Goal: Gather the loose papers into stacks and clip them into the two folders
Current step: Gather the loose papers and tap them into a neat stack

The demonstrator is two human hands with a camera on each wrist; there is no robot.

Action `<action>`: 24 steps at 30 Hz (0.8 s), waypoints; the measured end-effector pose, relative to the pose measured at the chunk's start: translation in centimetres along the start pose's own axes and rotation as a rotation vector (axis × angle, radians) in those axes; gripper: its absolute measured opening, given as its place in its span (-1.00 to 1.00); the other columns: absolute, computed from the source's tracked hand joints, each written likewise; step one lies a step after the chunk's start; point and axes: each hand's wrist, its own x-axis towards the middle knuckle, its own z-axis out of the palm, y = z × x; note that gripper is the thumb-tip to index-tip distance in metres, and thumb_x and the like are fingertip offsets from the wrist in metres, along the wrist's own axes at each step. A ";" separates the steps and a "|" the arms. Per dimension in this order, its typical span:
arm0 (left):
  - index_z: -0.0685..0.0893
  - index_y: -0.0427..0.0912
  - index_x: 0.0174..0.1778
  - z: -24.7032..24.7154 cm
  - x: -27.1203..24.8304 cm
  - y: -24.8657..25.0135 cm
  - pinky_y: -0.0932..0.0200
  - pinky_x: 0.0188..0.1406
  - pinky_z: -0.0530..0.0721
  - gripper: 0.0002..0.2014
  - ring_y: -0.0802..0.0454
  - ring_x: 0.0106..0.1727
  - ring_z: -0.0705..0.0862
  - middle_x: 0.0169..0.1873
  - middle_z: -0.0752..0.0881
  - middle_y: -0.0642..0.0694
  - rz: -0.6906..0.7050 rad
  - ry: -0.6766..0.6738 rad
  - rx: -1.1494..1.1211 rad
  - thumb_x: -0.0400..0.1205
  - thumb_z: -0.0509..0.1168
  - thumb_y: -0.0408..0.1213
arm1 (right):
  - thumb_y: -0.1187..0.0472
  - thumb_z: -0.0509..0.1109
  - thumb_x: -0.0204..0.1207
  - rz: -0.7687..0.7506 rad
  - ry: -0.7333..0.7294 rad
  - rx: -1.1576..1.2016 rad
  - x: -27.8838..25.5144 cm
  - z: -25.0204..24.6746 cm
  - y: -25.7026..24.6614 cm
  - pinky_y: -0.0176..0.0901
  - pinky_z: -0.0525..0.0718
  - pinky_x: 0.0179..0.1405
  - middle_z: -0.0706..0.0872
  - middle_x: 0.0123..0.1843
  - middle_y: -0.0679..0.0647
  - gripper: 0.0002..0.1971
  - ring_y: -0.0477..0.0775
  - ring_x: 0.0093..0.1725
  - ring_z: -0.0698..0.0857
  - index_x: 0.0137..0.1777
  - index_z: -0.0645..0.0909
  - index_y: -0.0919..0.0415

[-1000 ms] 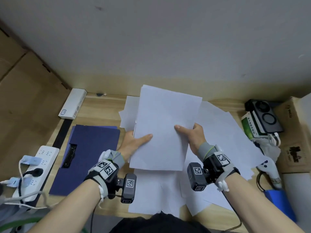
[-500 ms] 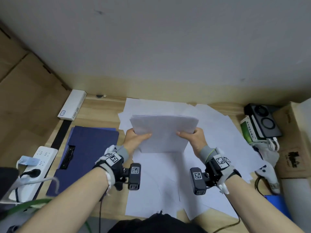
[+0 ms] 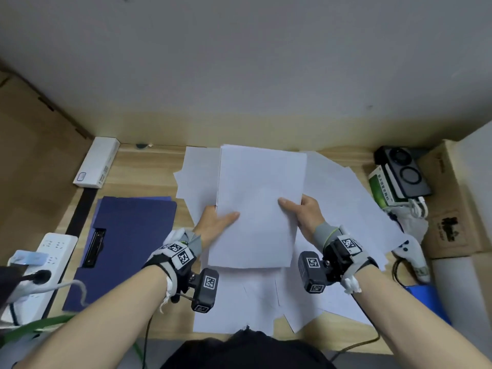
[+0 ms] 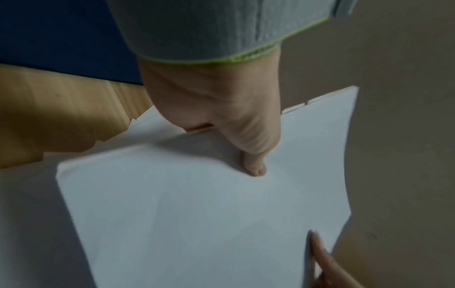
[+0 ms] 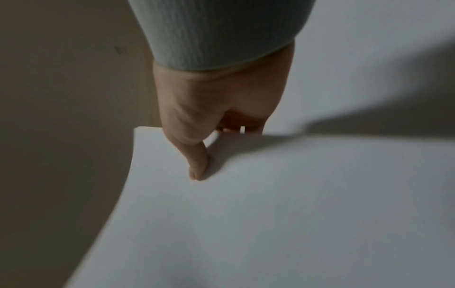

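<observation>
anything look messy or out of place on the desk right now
Yes. Loose white sheets lie fanned at mixed angles over the wooden desk, some past its front edge. Only the stack gripped by the left hand and right hand looks squared. The blue folder holds no paper.

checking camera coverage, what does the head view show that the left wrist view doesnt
Only the head view shows the folder's clip, the power strip, the boxes at right and the right hand's whole grip on the stack. Only the left wrist view shows the left thumb close up, pressed on top of the stack. Both show the stack, the left hand, the blue folder and loose sheets on the desk.
</observation>
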 end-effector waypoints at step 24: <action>0.74 -0.32 -0.10 -3.2 0.6 -4.5 -0.02 -0.02 0.61 -0.68 -0.05 -0.14 0.69 -0.17 0.75 -0.19 -0.093 0.343 0.221 0.52 0.44 -0.08 | 0.15 0.53 0.46 -0.050 0.058 -1.175 7.4 -13.3 1.0 -0.14 0.39 -0.36 0.67 -0.24 0.03 -0.86 0.13 -0.18 0.62 -0.19 0.59 0.04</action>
